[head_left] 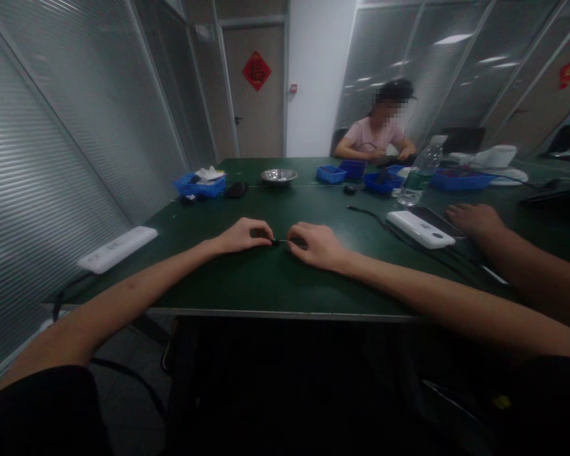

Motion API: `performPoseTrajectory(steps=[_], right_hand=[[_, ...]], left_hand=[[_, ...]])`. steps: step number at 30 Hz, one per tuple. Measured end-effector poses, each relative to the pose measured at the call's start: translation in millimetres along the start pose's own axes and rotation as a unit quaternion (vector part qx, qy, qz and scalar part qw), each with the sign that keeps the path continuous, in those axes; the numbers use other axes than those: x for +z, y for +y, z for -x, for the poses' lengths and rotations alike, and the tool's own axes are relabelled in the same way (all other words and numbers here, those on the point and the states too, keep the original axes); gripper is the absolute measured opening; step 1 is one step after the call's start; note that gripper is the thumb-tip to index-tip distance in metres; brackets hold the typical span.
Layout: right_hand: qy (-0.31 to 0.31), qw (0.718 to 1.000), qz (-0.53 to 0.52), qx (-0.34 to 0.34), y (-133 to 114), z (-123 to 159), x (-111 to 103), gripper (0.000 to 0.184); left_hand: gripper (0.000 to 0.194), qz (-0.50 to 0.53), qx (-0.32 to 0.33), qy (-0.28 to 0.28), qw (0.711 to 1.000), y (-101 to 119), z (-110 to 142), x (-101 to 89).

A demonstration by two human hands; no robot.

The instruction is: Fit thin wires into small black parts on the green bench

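Observation:
Over the middle of the green table [247, 285], my left hand [246, 235] pinches a small black piece [275, 242] between thumb and fingertips. Facing it, my right hand [316, 244] is closed in a pinch on a thin, light-coloured rod [284, 240]. The rod's tip meets the black piece or lies right beside it; I cannot tell which. Most of the rod is hidden by my right fingers, and its kind is too small to make out.
A metal bowl [278, 177] and blue baskets [331, 174] stand farther back. White power strips lie at left [118, 249] and right [420, 229], near a water bottle [422, 171]. Another person's hand [475, 218] rests at right; a person [377, 130] sits across.

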State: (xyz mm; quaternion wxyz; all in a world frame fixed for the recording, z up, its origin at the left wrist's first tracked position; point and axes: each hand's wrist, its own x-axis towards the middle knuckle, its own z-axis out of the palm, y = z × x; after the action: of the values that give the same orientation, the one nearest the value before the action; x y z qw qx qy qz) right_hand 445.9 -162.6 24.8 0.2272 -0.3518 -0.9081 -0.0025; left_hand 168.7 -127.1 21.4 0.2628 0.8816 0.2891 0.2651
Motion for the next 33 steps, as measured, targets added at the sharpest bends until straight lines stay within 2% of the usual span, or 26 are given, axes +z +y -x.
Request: performPoseTrajectory(steps=[17,25,33], right_hand=[[-0.025,0.998,-0.023,-0.055,0,0,-1,0.021],[-0.019,0.997,-0.038,-0.069,6,0,5,0.024],[-0.015,0.995,-0.035,-0.088,8,-1,8,0.025]], left_hand=[[0.027,0.013,0.017,0.012,1.000,-1,0,1.5],[0.030,0.025,0.042,-0.002,0.999,-4,-2,4.5],[0.027,0.064,0.036,-0.017,0.997,-11,-2,5.1]])
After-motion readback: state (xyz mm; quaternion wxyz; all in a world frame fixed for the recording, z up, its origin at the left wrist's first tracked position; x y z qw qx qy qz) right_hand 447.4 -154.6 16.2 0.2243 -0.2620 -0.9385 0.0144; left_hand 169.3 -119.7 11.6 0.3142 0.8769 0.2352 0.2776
